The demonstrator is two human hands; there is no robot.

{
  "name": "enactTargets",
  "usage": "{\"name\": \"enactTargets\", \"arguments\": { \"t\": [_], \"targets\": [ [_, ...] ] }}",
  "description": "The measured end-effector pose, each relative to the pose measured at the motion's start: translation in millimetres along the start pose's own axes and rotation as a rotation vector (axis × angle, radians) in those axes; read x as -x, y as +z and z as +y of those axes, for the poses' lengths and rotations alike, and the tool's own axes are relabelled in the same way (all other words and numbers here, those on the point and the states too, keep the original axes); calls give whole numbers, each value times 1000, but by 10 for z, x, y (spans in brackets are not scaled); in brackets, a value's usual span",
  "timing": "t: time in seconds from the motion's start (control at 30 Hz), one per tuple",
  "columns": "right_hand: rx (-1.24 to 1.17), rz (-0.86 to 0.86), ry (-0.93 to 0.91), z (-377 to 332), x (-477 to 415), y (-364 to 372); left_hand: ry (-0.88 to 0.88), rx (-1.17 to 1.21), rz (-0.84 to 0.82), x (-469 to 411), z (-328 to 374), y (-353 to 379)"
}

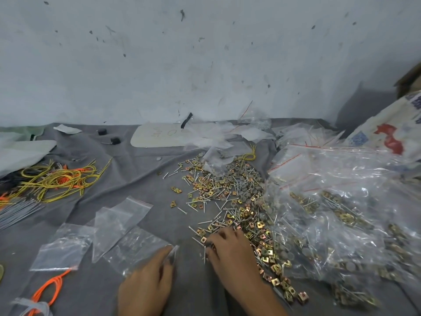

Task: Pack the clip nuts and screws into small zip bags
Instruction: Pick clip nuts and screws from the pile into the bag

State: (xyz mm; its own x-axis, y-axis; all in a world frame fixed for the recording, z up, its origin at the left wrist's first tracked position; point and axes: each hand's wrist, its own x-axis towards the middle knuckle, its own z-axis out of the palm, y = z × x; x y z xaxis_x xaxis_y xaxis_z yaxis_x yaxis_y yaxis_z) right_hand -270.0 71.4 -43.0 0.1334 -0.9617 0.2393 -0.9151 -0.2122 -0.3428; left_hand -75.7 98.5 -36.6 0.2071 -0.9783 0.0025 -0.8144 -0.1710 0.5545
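While your left hand [148, 283] pinched the edge of a bag [136, 247], your right hand [230, 249] rested on the near edge of the pile [227, 190], fingers curled on screws [204, 255] beside clip nuts [268, 256]. The bag edge lay just left of that grip; one screw pointed toward you.

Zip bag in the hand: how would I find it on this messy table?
Find the grey cloth, then the screw pile. Left of it, the zip bag is the nearest clear one. Unlike the other bags, the left hand pinches its edge.
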Motion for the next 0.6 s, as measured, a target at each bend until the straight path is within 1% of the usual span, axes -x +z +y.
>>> {"name": "enactTargets", "arguments": {
  "t": [0.13, 0.3, 0.43, 0.6],
  "targets": [
    [14, -9, -8, 25, -15, -1, -12, 25, 1, -2, 15, -6],
    [37, -62, -32, 64, -57, -9, -27, 22, -5, -34, -33, 20],
    [-60, -37, -41, 151, -80, -20, -2, 25, 11, -48, -76, 50],
    [-110, -6, -23, 170, -112, -71, 19, 32, 31, -45, -155, 86]
  ]
}}
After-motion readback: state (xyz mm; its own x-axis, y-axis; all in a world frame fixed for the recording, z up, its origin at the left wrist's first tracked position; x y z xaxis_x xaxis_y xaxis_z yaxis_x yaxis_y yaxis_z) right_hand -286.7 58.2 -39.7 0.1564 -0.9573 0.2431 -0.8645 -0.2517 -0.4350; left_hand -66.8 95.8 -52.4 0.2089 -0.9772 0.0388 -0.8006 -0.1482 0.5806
